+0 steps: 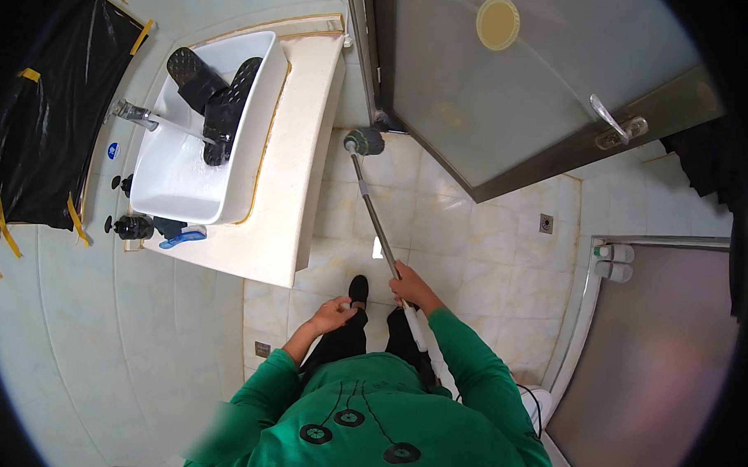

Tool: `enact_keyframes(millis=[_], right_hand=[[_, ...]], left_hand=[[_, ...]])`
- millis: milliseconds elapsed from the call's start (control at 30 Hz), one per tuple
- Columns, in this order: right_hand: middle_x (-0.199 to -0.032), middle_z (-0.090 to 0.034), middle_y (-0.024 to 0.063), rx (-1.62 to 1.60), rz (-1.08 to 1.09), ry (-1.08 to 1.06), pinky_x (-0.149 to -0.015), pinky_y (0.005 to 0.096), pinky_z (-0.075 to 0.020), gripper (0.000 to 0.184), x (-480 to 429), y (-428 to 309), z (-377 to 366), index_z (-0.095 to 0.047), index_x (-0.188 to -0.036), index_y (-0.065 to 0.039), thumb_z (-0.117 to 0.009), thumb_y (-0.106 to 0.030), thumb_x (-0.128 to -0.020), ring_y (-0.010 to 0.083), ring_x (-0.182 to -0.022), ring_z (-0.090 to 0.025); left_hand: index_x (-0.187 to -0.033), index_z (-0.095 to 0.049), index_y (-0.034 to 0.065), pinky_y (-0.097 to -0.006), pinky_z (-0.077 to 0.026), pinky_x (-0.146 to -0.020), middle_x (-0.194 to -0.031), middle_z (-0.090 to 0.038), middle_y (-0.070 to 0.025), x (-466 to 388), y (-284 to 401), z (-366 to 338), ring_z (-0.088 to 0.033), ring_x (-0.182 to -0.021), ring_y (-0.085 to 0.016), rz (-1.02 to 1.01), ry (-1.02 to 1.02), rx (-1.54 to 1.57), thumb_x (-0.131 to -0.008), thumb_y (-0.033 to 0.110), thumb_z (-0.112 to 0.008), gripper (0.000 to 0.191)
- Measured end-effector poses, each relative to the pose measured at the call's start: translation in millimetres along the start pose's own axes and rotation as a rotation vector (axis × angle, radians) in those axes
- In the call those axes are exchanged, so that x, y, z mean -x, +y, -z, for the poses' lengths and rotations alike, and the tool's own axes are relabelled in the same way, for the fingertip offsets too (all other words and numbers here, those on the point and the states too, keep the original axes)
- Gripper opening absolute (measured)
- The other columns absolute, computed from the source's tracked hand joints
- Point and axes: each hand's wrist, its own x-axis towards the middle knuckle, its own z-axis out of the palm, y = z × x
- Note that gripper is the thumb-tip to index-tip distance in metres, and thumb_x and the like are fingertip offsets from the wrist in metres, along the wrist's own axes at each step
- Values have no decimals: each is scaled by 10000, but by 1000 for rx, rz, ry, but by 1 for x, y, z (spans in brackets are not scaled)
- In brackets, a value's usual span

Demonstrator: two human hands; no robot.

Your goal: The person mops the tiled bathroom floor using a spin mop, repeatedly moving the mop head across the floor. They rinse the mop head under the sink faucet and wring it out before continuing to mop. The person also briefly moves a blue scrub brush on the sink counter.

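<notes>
My right hand (411,285) is closed around the metal pole of a mop (376,224), near its white grip. The mop's grey head (366,141) rests on the tiled floor between the washbasin counter and the door. My left hand (333,314) is off the pole, in front of my left thigh, its fingers loosely bent with nothing seen in them. In the white washbasin (184,193) lie two black slippers (223,117), one partly over the other. Water runs from the chrome faucet (134,114) onto the nearer slipper.
A frosted-glass door (508,102) with a metal handle stands at the upper right. The pale counter (275,230) bears a blue brush (183,238) and a dark bottle (133,227). Floor drains (546,224) are set in the tiles. Black plastic sheeting (51,111) is taped at the left.
</notes>
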Motion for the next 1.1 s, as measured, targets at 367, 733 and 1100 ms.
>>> enact_keyframes(millis=[367,733,1100], right_hand=[[-935,-665,251,336,17,-91,-488,405,-548,597,10,-4,-54,-314,-1342,58,-616,-132,-864,326,-653,-687],[-698,-604,90,-168,-99,89,-520,332,-503,583,148,99,0,-474,-1372,-125,-570,-84,-798,183,-563,-606],[-670,-615,86,-296,-279,401,-411,307,-450,669,336,173,18,-412,-1443,-110,-566,-59,-794,153,-463,-560]], left_hand=[[-1434,-291,99,-379,-566,-683,-1194,-542,-155,-78,39,-9,-645,-827,-259,19,6,693,-913,513,-590,730],[-1113,-599,-25,-344,-582,-682,-1009,-680,-164,-76,73,-126,-700,-822,-250,166,-333,192,-852,336,-710,459],[-1180,-591,-40,-408,-576,-662,-1087,-621,-231,-47,88,-304,-701,-776,-320,174,-932,-89,-834,371,-734,556]])
